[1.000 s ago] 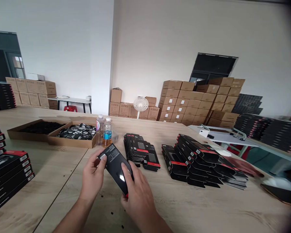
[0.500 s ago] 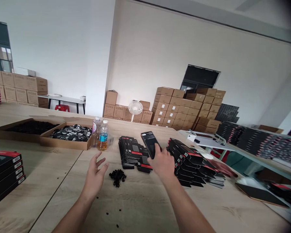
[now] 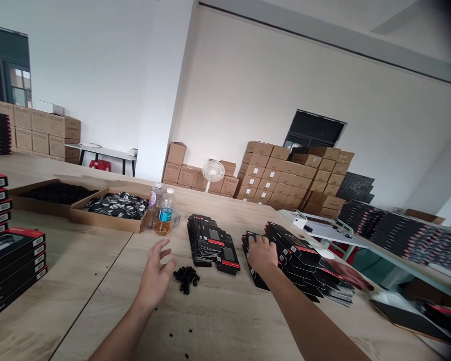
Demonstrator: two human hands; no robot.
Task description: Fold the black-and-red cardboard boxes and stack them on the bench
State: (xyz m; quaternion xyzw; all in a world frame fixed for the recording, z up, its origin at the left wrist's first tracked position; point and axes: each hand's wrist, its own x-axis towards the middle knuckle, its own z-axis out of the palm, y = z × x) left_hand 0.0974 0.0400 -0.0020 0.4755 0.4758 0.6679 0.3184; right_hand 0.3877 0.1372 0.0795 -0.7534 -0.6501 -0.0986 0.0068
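Note:
My right hand [image 3: 263,254] lies over a flat black carton [image 3: 256,279], fingers curled on its upper part. That carton leans at the left side of a stack of black and red cartons [image 3: 293,243]. Held over the table, my left hand [image 3: 158,273] has its fingers apart and nothing in it. Just right of it is a small pile of black plastic pieces [image 3: 186,277]. Between my hands, farther back, stands a bundle of flat black printed cartons [image 3: 210,238].
Two bottles [image 3: 165,213] stand beside an open cardboard tray of black-and-white pieces [image 3: 116,205]. Finished-looking black boxes [image 3: 17,263] are stacked at left. A few tiny black bits lie near the table's front. Brown cartons [image 3: 274,173] and a fan [image 3: 213,171] are behind.
My right hand has brought the black carton from above the table, between the bundle and the stack, down to the stack's left side. My left hand stays open. The view has shifted slightly.

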